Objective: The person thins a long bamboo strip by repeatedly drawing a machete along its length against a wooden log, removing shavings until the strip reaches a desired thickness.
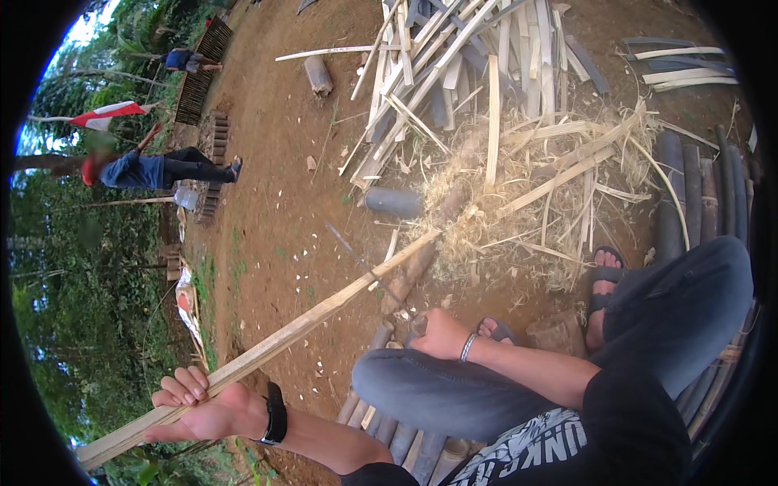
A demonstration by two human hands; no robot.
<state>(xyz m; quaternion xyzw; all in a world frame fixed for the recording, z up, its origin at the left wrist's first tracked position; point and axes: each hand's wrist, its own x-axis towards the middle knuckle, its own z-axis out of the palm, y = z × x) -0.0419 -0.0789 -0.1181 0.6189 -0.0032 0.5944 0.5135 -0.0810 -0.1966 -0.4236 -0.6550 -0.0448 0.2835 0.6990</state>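
A: Long split bamboo strip (267, 344), pale, running from lower left up to the heap of shavings (519, 211). Probably light for its length, stiff along the grain but springy near the far tip. Likely sharp and splintery on the cut edges.

B: Held where?

A: Near the close end. Left hand (203, 405) under it, grip half closed, fingers curled over the top edge, palm supporting. Better to keep hold on the smooth outer skin, not on the raw edge.

B: And the other hand?

A: Right hand (438, 334) closed in a fist on a knife handle, thin blade (356, 255) pointing up toward the strip. Resting just beside the knee (421, 389).

B: Room for moving?

A: Open bare earth (267, 162) to the left, good for swinging the long end. Crowded on the right: pile of split slats (454, 65), dark bamboo poles (697, 194), sandalled foot (604, 279) near the shavings. Two other persons far off at upper left, well apart.
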